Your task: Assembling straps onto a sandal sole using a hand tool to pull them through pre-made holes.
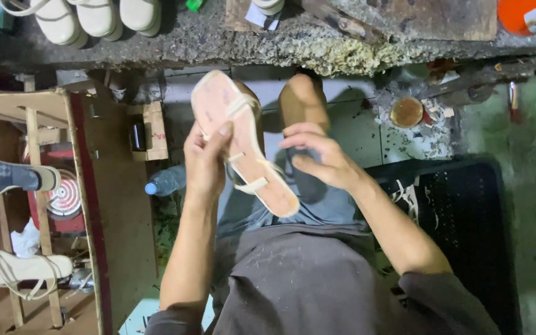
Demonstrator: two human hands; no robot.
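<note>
Two hands: both work over the person's lap, seen from above.
Left hand (205, 162): fingers closed around the edge of a pale strappy sandal (243, 144), thumb pressed on its insole near the toe end.
Right hand (317, 156): fingers loosely curled and partly spread, tips just beside the sandal's heel straps; whether they touch the straps cannot be told.
Sandal position: held tilted above the knees, toe end pointing away from the body, heel end nearest the waist, clear of the floor.
Straps: thin cream bands already sit across the insole at the toe and at the heel.
Progress (judgement): the sandal looks largely assembled, since sole and straps are joined; what seems left is checking or pressing the heel straps, as the right hand hovers there.
Rack at left: a wooden frame (38, 111) carries another cream strappy sandal (20, 268) and a dark-soled shoe (13, 177), apparently set aside.
Bench above: a rough, glue-crusted ledge (317, 49) holds several pale soles (82, 18).
Floor items: a plastic bottle (165, 181) with a blue cap lies near the left knee; a small round tin (406, 111) stands well apart at right.
</note>
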